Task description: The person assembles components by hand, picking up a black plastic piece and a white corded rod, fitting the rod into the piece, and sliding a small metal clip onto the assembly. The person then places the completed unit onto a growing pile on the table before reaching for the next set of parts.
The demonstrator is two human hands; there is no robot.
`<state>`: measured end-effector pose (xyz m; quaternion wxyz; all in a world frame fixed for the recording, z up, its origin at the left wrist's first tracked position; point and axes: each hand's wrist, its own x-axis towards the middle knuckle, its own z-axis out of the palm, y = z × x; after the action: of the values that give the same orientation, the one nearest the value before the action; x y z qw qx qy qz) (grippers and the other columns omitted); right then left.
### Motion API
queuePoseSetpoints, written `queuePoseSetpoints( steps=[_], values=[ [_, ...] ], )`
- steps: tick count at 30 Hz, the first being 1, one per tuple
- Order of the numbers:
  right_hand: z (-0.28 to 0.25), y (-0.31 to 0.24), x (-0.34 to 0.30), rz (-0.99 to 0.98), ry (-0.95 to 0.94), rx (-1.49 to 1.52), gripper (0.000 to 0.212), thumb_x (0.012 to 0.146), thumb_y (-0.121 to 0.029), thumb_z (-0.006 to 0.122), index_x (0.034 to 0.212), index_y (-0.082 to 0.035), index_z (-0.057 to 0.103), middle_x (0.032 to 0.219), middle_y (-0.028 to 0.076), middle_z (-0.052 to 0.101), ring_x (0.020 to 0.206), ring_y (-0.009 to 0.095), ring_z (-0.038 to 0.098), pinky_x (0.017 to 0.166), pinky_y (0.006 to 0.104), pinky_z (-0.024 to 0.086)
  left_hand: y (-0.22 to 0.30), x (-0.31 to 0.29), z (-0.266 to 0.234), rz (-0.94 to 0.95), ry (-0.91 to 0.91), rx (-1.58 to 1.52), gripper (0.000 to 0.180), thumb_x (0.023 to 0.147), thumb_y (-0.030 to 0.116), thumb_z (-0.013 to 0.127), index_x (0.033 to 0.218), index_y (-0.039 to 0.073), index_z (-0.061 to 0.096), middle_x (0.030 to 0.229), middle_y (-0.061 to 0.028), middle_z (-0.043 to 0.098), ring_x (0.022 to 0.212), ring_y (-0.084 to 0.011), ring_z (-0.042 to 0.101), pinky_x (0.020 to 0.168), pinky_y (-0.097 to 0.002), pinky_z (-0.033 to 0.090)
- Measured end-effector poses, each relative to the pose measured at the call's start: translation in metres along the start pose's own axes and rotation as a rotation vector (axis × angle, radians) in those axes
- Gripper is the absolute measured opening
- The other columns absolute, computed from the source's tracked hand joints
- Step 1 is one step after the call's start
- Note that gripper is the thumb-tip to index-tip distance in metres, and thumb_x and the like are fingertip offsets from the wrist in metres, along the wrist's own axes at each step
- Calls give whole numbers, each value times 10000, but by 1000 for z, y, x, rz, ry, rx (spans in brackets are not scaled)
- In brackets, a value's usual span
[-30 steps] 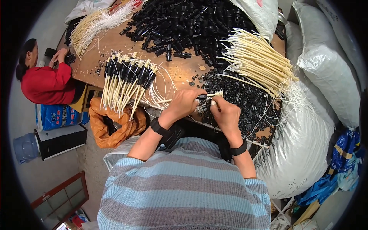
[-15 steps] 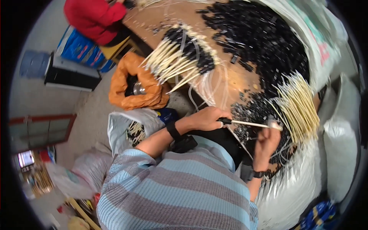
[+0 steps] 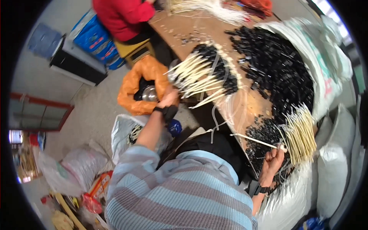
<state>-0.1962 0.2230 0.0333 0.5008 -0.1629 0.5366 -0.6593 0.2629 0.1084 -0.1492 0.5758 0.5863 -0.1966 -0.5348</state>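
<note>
Out over the orange bag's rim, my left hand (image 3: 168, 99) is beside the near ends of a row of cream cords with black ends (image 3: 199, 76); its fingers are blurred and partly hidden. My right hand (image 3: 273, 160) is closed on one end of a thin cream cord (image 3: 255, 140). That cord stretches left over the table edge, and its far tip looks bare. Just right of this hand lies a bundle of cream cords (image 3: 301, 136). Small dark bits (image 3: 262, 132) are scattered under the held cord.
A heap of black pieces (image 3: 278, 73) spreads over the wooden table (image 3: 251, 103) beside a white woven sack (image 3: 326, 69). An orange bag (image 3: 128, 96) holding a metal bowl (image 3: 150, 93) stands left of the table. Clear strands (image 3: 237, 107) hang over the edge. A person in red (image 3: 122, 17) sits far left.
My left hand has let go of the cord's black end and swung left and away, to the orange bag. My right hand still grips the cord, whose left end now shows no black piece.
</note>
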Motion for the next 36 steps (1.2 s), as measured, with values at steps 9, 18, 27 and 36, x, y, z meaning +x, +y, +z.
queuePoseSetpoints(
  steps=[9,18,27,36],
  values=[
    [-17,-8,13,28,107,158,160,998,-210,516,907,-82,546,591,-44,390,456,47,257,416,221,203,100,-142,137,949,-176,737,209,803,-57,562,977,17,650,879,-69,665,796,-168,636,737,-292,500],
    [-31,-19,2,-27,149,173,131,991,-218,528,909,-116,524,647,-59,386,488,39,301,411,211,217,36,-67,333,1154,-627,1206,398,736,10,617,1121,109,644,971,-113,645,969,-317,565,853,-440,424],
    [-54,-26,13,-188,193,374,111,1002,-177,504,976,-73,530,664,-19,419,492,36,288,415,194,227,45,-115,322,545,-979,878,249,778,-5,557,1018,57,585,857,-79,619,785,-207,589,728,-344,473],
    [-31,-16,9,-238,165,263,113,1007,-176,494,963,-75,520,656,-11,419,492,44,283,424,196,223,44,-140,310,412,-1117,700,307,776,-64,513,1057,26,598,872,-92,636,821,-149,588,786,-296,467]
  ],
)
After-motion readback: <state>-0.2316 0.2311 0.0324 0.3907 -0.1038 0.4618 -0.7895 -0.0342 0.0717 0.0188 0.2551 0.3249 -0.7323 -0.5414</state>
